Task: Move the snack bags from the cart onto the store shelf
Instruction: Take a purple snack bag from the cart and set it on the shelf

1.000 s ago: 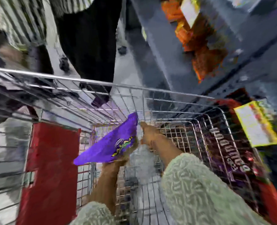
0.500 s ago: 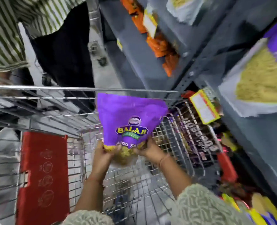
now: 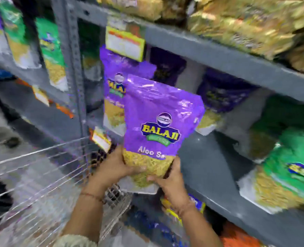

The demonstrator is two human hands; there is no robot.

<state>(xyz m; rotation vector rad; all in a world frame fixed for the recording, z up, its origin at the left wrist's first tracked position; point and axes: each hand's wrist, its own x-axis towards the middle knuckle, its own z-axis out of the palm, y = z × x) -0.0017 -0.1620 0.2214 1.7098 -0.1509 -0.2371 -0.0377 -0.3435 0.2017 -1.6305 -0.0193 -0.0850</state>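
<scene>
I hold a purple Balaji snack bag (image 3: 158, 122) upright in both hands, just in front of the grey store shelf (image 3: 206, 157). My left hand (image 3: 115, 166) grips its lower left corner. My right hand (image 3: 172, 182) grips its bottom right. A matching purple bag (image 3: 113, 82) stands on the shelf right behind it, to the left. The wire cart (image 3: 40, 175) sits at the lower left, below the bag.
Green snack bags (image 3: 286, 173) stand on the same shelf at right. Darker purple bags (image 3: 222, 93) sit deeper in the shelf. A yellow price tag (image 3: 124, 43) hangs from the shelf above. A grey upright post (image 3: 74, 72) divides the bays.
Both hands have lifted the purple bag out of the cart and carried it up and right to the shelf. My view has swung from the cart up to the shelves.
</scene>
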